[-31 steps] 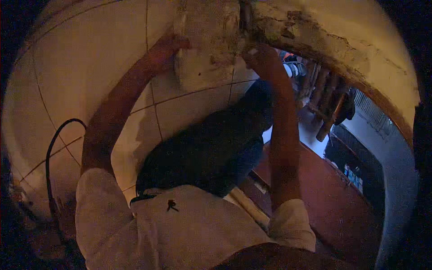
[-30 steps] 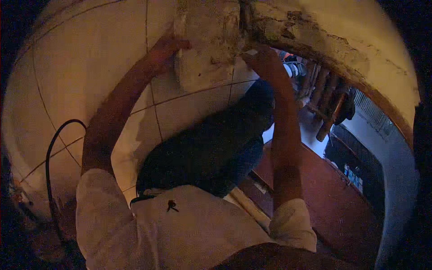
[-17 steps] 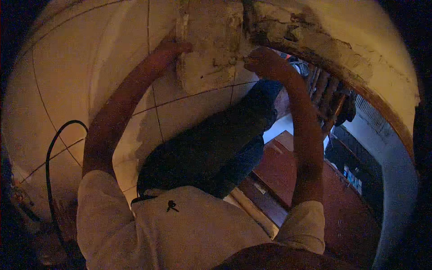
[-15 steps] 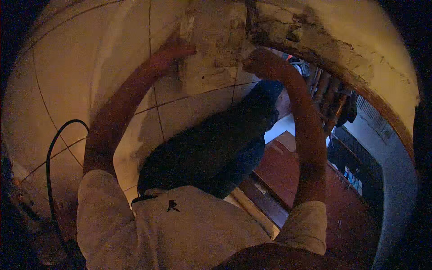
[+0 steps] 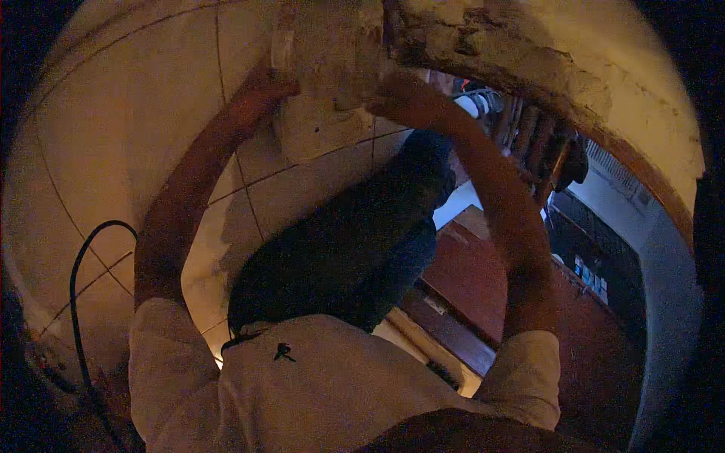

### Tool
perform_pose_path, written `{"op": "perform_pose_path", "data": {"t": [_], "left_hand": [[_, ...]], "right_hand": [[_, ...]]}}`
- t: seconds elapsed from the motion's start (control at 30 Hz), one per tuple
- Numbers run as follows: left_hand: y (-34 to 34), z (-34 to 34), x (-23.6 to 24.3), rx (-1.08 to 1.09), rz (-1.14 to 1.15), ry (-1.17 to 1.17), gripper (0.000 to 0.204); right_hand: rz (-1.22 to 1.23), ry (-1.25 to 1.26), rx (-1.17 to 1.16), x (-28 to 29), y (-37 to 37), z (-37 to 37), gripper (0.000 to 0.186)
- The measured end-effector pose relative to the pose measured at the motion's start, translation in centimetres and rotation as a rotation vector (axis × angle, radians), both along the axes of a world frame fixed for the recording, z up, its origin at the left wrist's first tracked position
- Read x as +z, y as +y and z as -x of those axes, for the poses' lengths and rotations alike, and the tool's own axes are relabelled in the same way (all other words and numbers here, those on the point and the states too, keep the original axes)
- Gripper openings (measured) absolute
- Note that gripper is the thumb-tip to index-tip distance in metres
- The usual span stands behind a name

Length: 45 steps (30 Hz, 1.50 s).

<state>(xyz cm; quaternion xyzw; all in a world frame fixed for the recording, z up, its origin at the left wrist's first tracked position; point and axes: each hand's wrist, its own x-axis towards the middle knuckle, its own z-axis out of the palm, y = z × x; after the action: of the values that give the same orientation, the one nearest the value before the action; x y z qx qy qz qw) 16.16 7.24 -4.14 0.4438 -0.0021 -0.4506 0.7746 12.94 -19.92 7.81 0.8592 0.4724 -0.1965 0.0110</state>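
A pale, rough-faced patch like raw plaster or mortar (image 5: 321, 124) stands out from the tiled wall at the top middle. My left hand (image 5: 270, 92) is at its left edge, fingers drawn together; what lies in them is too dark to make out. Across from it my right hand (image 5: 404, 98) reaches in at the right edge, its fingers smeared by motion and dim light. Both arms are stretched forward, with the patch between the hands.
Broken masonry (image 5: 483, 45) with a ragged edge runs along the top right. Beyond the opening are a reddish-brown surface (image 5: 472, 260) and dark cluttered items (image 5: 529, 136). A black cable (image 5: 75, 291) loops at the left. My dark-trousered legs (image 5: 325, 249) lie below the patch.
The view has shifted slightly, carrying the patch left in the picture. My right hand has moved left, nearer the patch's face. My left hand's fingers look more drawn in.
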Motion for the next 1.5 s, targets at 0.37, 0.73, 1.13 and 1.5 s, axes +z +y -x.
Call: {"op": "perform_pose_path", "data": {"t": [0.37,0.73,1.13,1.5], "left_hand": [[0.2,-0.3,-0.5,-0.121,0.103,0.111,0.072],[0.3,-0.3,-0.5,-0.143,-0.112,0.041,0.074],[0.4,0.7,-0.8,0.020,0.035,0.027,0.073],[1.1,-0.1,0.5,-0.043,0.050,-0.017,0.072]], "right_hand": [[0.487,0.261,-0.094,1.0,4.6,-1.0,0.025],[0.143,0.369,-1.055,6.0,0.3,3.3,0.026],[0.503,-0.165,-0.602,8.5,-4.9,-5.7,0.031],[0.833,-0.062,-0.705,8.0,-5.3,-6.9,0.038]]}}
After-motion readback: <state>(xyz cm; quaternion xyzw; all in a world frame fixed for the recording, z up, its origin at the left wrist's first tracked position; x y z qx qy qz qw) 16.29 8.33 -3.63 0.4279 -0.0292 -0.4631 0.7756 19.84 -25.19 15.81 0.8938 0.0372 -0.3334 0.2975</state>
